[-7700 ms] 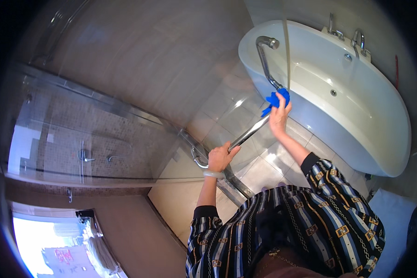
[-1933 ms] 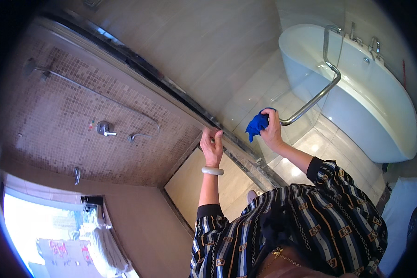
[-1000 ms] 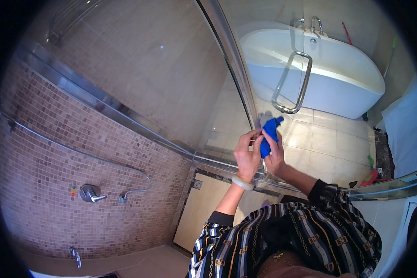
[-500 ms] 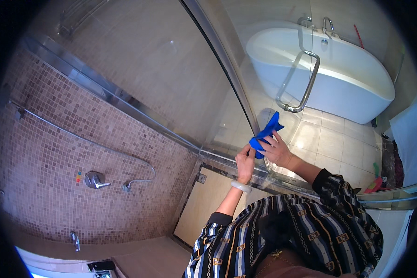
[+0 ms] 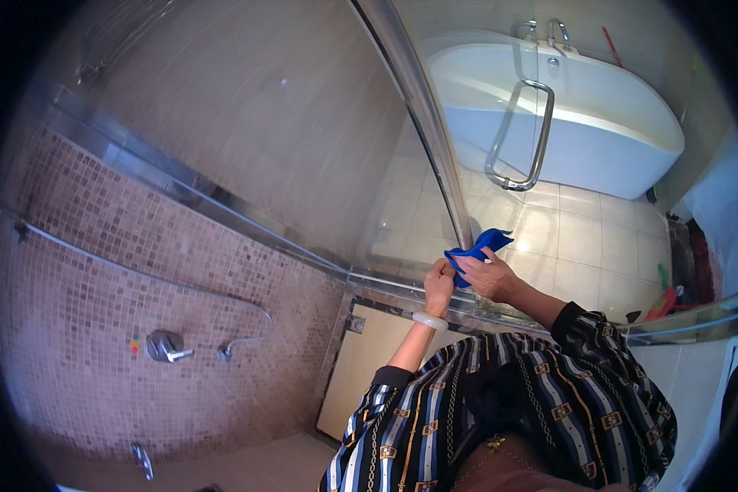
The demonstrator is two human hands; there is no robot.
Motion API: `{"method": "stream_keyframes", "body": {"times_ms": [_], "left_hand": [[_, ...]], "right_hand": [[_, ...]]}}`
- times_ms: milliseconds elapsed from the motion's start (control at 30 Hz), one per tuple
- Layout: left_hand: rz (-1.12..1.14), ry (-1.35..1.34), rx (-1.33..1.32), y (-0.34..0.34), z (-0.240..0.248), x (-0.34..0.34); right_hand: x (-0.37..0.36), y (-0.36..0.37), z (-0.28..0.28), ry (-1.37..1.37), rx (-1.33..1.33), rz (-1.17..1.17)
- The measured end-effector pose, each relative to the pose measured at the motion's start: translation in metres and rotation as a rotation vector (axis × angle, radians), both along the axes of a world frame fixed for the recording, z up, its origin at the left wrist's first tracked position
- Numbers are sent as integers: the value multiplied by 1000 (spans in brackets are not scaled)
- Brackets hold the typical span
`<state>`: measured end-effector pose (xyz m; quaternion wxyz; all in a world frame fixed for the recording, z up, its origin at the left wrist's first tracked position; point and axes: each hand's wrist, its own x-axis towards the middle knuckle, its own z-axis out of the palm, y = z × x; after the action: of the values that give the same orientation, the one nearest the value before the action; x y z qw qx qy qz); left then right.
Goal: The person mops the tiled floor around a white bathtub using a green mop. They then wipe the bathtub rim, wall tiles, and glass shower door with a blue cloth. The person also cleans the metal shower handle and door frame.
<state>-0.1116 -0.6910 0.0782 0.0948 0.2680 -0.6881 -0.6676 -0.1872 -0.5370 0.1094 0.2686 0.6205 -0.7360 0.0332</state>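
A blue cloth is bunched at the lower part of the metal door post of a glass shower enclosure. My right hand grips the cloth from the right, its fingers wrapped over it against the post. Close beside it, my left hand is closed with the fingers curled in at the cloth's lower left edge. A pale bangle sits on my left wrist. Part of the post behind the cloth is hidden by it and by my fingers.
A bent metal door handle stands out from the glass ahead. Beyond it is a white bathtub on a tiled floor. At left, a mosaic wall carries a shower mixer. Red and green items lie at right.
The cloth's free end has swung from pointing up to lying out to the right. Both hands stay on it at the post, and the whole view has shifted slightly.
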Motion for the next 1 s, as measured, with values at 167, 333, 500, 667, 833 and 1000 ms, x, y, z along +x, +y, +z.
{"method": "stream_keyframes", "body": {"times_ms": [167,333,500,667,833,1000], "left_hand": [[-169,295,30,-29,42,-11],[-334,250,-116,-62,63,-17],[-482,135,-276,-71,40,-17],[-507,337,-248,-67,42,-19],[-521,552,-10,-67,90,-20],[-453,394,-72,-74,62,-18]], "right_hand": [[18,-18,48,84,-235,-223],[24,-45,34,60,-254,-374],[37,-38,-23,-152,-2,-529],[52,-37,-3,-33,3,-649],[47,-58,89,135,-364,-601],[38,-62,37,82,-150,-695]]}}
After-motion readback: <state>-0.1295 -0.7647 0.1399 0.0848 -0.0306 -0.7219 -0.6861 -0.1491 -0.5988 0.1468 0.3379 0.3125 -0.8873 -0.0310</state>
